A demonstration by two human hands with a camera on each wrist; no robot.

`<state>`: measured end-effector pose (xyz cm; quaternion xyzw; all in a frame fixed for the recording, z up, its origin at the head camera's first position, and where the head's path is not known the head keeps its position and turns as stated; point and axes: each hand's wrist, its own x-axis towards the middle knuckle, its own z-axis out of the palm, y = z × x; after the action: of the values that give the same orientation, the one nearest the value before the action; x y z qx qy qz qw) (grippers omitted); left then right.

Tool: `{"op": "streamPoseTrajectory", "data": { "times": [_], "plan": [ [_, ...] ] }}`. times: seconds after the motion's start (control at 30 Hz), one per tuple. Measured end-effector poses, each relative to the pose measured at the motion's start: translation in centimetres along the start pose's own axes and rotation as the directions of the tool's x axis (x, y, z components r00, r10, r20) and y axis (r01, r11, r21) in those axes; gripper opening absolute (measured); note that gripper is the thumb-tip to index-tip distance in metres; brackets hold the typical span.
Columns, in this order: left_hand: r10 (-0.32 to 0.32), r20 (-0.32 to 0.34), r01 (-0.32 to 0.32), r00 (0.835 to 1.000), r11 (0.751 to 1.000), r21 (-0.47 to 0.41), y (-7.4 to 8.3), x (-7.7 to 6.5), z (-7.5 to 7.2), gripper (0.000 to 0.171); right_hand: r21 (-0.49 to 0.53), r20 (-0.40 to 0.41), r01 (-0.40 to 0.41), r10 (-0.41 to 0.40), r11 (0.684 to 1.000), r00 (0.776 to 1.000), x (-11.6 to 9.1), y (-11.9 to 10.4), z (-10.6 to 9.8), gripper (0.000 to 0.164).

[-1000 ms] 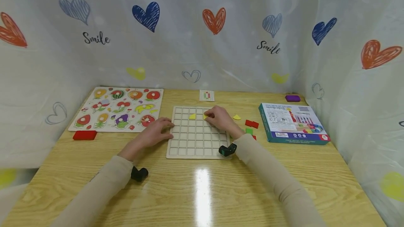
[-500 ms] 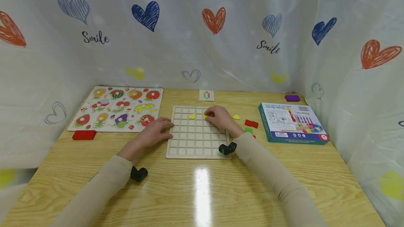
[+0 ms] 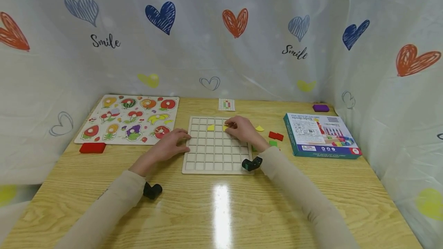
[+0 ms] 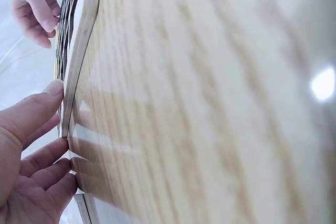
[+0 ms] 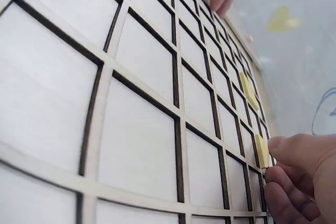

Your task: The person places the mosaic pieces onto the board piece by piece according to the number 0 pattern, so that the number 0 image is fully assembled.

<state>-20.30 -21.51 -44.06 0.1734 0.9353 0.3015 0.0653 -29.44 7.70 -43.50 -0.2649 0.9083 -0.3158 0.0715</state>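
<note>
A pale wooden grid board (image 3: 218, 172) lies flat at the middle of the table. My left hand (image 3: 169, 143) touches its left edge with thumb and fingers spread apart. My right hand (image 3: 240, 129) is over the board's upper right part, pinching a small yellow tile (image 5: 261, 151) at one of the cells. Its thumb lies against the tile in the right wrist view, and the fingers hide part of it in the head view. Another yellow tile (image 3: 210, 128), with one slanted or curved side, sits in a cell to the left along the same row.
Right of the board lie a yellow wedge (image 3: 259, 128), red tiles (image 3: 276, 136) and a green tile (image 3: 273, 143). A pattern card (image 3: 226, 105) lies behind. Fruit puzzle (image 3: 131, 120) and red block (image 3: 92, 148) are left; a game box (image 3: 322, 135) and purple block (image 3: 320, 108) are right.
My right wrist and forearm have shifted slightly to the right, while the fingers stay at the same cell. My left hand keeps its place on the board's edge.
</note>
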Motion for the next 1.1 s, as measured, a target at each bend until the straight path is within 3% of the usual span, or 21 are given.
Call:
{"op": "streamPoseTrajectory", "data": {
  "times": [0.13, 0.33, 0.53, 0.77, 1.0, 1.1],
  "plan": [
    [0.005, 0.002, -0.005, 1.000, 1.000, 0.004, 0.0, 0.0, 0.0, 0.043, 0.054, -0.035, -0.006, 0.008, 0.998, 0.999, -1.1, 0.7, -0.6, 0.030],
    [0.005, 0.006, -0.005, 1.000, 1.000, -0.004, 0.2, 0.0, 0.0, 0.044, 0.111, -0.137, -0.058, 0.073, 0.992, 0.988, -4.7, 2.1, -2.7, 0.032],
    [0.000, 0.004, 0.000, 1.000, 1.000, 0.017, 0.1, 0.0, 0.0, 0.045, 0.125, -0.220, -0.147, 0.172, 0.981, 0.960, -8.5, 4.2, -4.7, 0.034],
    [0.000, 0.008, 0.000, 1.000, 1.000, 0.004, 0.0, 0.0, 0.0, 0.045, 0.157, -0.214, -0.286, 0.315, 0.945, 0.925, -11.8, 5.8, -6.0, 0.035],
    [-0.001, 0.003, 0.001, 1.000, 1.000, 0.006, 0.2, -0.1, -0.1, 0.045, 0.074, -0.223, -0.211, 0.222, 0.975, 0.949, -14.4, 6.1, -5.4, 0.034],
    [-0.008, 0.006, 0.008, 1.000, 1.000, 0.001, 0.2, -0.1, -0.1, 0.045, 0.025, -0.239, -0.205, 0.205, 0.978, 0.949, -15.3, 6.2, -5.0, 0.034]
  ]
}}
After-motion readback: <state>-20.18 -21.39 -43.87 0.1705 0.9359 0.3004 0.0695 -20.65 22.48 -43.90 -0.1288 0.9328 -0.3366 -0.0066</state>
